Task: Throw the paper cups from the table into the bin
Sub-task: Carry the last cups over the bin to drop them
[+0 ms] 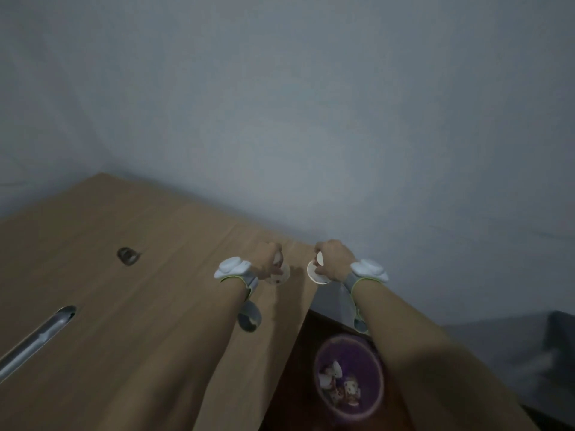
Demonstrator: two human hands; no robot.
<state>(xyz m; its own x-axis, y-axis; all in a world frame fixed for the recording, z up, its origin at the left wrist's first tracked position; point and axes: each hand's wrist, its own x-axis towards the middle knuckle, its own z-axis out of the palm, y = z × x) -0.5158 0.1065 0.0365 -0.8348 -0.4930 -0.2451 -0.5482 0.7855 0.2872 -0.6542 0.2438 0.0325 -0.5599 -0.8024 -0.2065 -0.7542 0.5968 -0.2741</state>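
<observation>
My left hand [269, 259] is shut on a white paper cup [281, 273] with a printed pattern, held just above the far right corner of the wooden table [130, 337]. Beside it, past the table's right edge, my right hand [334, 259] grips a second white paper cup [315, 272], its mouth turned toward me. Below on the floor stands the purple bin [348, 376], with several patterned paper cups lying inside. My right forearm passes over the bin's right rim. Both wrists wear white bands.
A round cable hole [127, 256] and a long metal-lined slot [37, 337] are set in the tabletop. A plain grey wall rises behind the table. A dark object [557, 337] sits low at the right edge, and dark floor surrounds the bin.
</observation>
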